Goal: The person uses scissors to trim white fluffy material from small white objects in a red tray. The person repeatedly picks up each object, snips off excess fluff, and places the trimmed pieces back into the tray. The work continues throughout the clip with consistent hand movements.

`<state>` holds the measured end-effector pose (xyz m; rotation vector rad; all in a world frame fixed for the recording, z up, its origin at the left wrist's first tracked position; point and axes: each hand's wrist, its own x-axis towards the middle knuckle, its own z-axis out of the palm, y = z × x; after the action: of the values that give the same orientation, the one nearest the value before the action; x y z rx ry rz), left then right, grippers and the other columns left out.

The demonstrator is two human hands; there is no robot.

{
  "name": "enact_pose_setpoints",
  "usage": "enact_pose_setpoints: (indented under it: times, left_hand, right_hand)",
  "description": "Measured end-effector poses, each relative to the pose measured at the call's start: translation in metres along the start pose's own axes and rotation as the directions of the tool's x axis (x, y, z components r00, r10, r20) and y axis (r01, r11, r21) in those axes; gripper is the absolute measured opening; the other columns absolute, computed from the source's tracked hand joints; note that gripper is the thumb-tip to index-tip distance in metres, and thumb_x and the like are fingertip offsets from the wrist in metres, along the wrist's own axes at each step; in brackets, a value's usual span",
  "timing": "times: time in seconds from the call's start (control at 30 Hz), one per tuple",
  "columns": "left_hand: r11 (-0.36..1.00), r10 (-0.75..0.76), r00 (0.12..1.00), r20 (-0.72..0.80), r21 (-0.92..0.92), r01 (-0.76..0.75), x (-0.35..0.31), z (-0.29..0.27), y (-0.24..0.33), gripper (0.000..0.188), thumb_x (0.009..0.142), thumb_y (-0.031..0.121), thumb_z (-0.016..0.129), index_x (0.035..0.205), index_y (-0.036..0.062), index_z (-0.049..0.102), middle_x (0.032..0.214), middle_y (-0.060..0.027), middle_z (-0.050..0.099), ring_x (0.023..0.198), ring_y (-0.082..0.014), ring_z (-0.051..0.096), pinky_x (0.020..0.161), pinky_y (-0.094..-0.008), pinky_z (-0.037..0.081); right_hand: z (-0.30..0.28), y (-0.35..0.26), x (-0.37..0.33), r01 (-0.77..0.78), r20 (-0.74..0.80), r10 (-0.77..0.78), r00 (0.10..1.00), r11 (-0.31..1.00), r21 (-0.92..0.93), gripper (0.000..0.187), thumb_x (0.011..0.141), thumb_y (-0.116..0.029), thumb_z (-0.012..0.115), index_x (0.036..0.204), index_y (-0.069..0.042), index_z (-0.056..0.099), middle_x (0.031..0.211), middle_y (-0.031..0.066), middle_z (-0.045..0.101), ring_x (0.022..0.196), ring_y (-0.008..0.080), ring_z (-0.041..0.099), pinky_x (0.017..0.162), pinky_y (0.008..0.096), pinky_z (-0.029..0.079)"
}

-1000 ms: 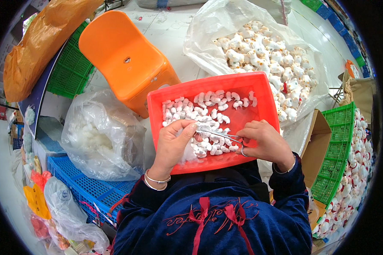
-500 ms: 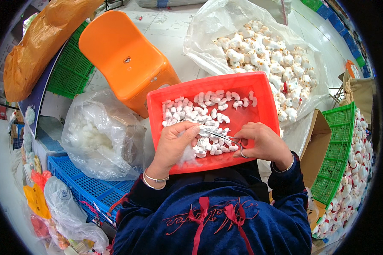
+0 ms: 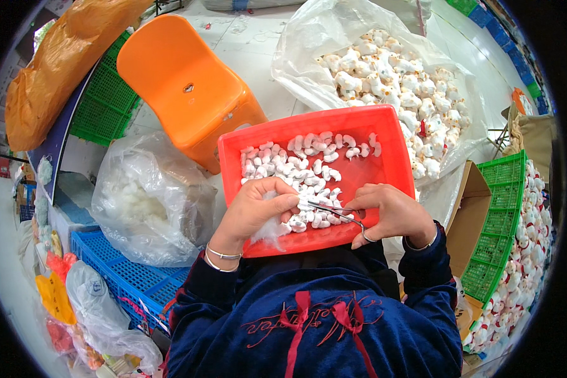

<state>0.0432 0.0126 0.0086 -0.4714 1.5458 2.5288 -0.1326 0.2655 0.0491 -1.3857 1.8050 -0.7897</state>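
Observation:
A red plastic tub [image 3: 394,142] rests in front of me, with many small curved white fabric pieces [image 3: 274,154] lying in it. Over its near part, my left hand [image 3: 260,208] pinches one small white piece [image 3: 303,203] between thumb and fingers. A wispy tuft of white stuffing [image 3: 269,233] hangs below that palm. My right hand [image 3: 384,211] grips metal scissor-handled forceps [image 3: 336,210], with the thumb at one finger loop. Their tips point left and meet the piece at my left fingertips; whether they are inside it I cannot tell.
An orange chair [image 3: 189,94] stands beyond the tub to the left. Clear bags of fluffy stuffing [image 3: 135,201] and of white plush toys [image 3: 384,82] flank it. A blue crate [image 3: 129,268] is at my left; a cardboard box [image 3: 469,220] and green crate [image 3: 501,220] are at my right.
The forceps have turned to a flatter angle, and my right hand has opened the thumb lower at its loop. My left hand has shifted slightly, carrying the stuffing tuft a little left.

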Motion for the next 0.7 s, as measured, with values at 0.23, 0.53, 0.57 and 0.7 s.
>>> enact_pose_setpoints:
  times: [0.23,0.53,0.57,0.7]
  left_hand:
    - [1.0,-0.008,0.996,0.09,-0.021,0.01,0.002,-0.0042,0.0059,0.011,0.095,0.01,0.073,0.099,0.0001,0.072,0.086,-0.006,0.071,0.072,-0.0095,0.064,0.067,-0.0238,0.052]
    - [1.0,-0.019,0.978,0.21,0.011,0.017,0.0084,-0.0091,0.0071,0.011,0.095,0.011,0.073,0.095,0.0003,0.07,0.085,-0.0059,0.07,0.073,-0.01,0.064,0.065,-0.0243,0.051]
    - [1.0,-0.013,0.975,0.223,-0.001,0.014,0.0082,-0.0088,0.008,0.01,0.095,0.011,0.073,0.095,0.0004,0.07,0.084,-0.0058,0.069,0.072,-0.0099,0.064,0.064,-0.0244,0.051]
    - [0.997,0.032,0.982,0.186,0.059,-0.043,0.0079,-0.0109,0.0078,0.011,0.094,0.01,0.072,0.095,-0.0009,0.069,0.083,-0.0059,0.067,0.072,-0.0098,0.063,0.064,-0.0254,0.05]
  right_hand:
    - [0.001,0.005,-0.0022,-0.024,0.002,0.024,1.0,0.999,0.032,0.066,0.061,-0.036,0.096,0.111,0.001,0.074,0.092,0.0157,0.067,0.091,0.0336,0.065,0.079,0.041,0.051]
    - [-0.0031,0.0018,0.0011,0.02,0.039,-0.023,0.999,0.998,0.06,0.065,0.061,-0.035,0.096,0.11,0.002,0.074,0.089,0.0165,0.066,0.087,0.0335,0.066,0.077,0.0408,0.051]
    - [-0.0031,0.0019,0.0025,0.034,0.045,-0.037,0.998,0.997,0.063,0.064,0.062,-0.034,0.095,0.11,0.002,0.074,0.088,0.0166,0.066,0.086,0.0335,0.066,0.076,0.0405,0.051]
    - [0.0009,0.0032,0.0057,0.018,0.059,-0.024,0.998,0.993,0.114,0.057,0.065,-0.03,0.094,0.108,0.002,0.074,0.086,0.0172,0.067,0.081,0.0332,0.067,0.073,0.0393,0.051]
